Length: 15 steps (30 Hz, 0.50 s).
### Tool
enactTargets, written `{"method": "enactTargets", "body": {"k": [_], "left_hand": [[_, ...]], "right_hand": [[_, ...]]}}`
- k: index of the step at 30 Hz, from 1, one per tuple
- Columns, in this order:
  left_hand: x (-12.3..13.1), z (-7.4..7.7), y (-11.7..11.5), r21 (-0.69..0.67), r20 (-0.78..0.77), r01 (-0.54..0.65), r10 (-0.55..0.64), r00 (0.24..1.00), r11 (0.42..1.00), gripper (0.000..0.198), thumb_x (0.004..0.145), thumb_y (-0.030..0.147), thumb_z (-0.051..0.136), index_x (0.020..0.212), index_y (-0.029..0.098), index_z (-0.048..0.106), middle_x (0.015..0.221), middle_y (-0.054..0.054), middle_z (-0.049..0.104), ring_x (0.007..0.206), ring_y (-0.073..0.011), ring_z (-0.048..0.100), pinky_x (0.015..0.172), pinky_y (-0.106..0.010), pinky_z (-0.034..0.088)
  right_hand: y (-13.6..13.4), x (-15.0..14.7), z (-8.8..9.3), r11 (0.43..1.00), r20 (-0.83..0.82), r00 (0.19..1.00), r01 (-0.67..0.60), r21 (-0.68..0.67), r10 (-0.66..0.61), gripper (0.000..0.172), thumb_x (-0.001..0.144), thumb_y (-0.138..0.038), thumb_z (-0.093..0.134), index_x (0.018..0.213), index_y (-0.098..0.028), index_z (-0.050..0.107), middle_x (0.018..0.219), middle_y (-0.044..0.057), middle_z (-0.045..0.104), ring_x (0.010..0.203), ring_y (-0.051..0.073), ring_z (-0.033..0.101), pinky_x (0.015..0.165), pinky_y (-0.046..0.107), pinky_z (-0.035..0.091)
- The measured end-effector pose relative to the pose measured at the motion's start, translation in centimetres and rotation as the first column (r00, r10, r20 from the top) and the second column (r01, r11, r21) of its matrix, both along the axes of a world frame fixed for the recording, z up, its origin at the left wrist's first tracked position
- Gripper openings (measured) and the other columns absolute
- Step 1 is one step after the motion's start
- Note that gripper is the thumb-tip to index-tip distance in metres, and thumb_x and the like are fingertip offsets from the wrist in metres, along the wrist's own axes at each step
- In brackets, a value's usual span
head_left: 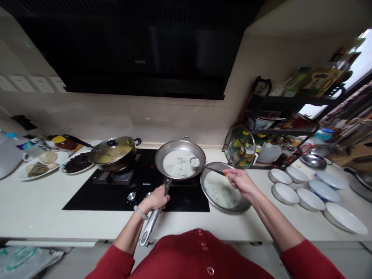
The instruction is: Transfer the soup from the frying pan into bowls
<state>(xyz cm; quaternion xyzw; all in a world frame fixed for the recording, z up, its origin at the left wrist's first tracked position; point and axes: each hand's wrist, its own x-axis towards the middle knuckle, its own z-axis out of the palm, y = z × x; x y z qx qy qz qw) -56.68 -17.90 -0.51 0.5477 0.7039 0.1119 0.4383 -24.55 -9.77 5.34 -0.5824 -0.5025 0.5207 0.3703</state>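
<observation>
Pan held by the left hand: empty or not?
Not empty: the pan in the left hand holds white liquid flecked with green, bare metal showing around it.

The frying pan [159, 159] is metal, with a shiny handle [151, 221]. The big dish [244, 205] near the worktop's [87, 224] front edge is metal too. The stove top [187, 201] is smooth and glossy, like glass. The pot lid [117, 153] is clear glass. The bowls [344, 217] toward the worktop's right edge are smooth and shiny. The shirt [180, 259] is matt cloth.
</observation>
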Motion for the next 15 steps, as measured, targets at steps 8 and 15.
{"method": "enactTargets", "body": {"k": [8, 15], "left_hand": [[0.0, 0.0, 0.0, 0.013, -0.002, 0.012, -0.012, 1.000, 1.000, 0.015, 0.076, 0.015, 0.049, 0.089, 0.017, 0.043, 0.053, 0.000, 0.056, 0.042, -0.0172, 0.057, 0.037, -0.024, 0.043], [0.2, 0.6, 0.0, -0.007, -0.012, 0.012, -0.013, 1.000, 1.000, 0.011, 0.079, 0.013, 0.046, 0.089, 0.017, 0.043, 0.054, 0.001, 0.055, 0.041, -0.0150, 0.054, 0.036, -0.023, 0.042]], "right_hand": [[-1.5, 7.2, -1.6, 0.986, 0.097, 0.982, 0.166, -0.019, -0.164, 0.041, 0.056, -0.033, 0.063, 0.090, -0.010, 0.066, 0.048, -0.006, 0.044, 0.039, 0.007, 0.031, 0.041, 0.022, 0.019], [-3.0, 10.2, -6.0, 0.975, 0.713, 0.689, -0.048, 0.218, -0.125, 0.028, 0.074, -0.025, 0.048, 0.086, -0.014, 0.070, 0.075, 0.012, 0.071, 0.071, 0.023, 0.066, 0.065, 0.031, 0.047]]}}
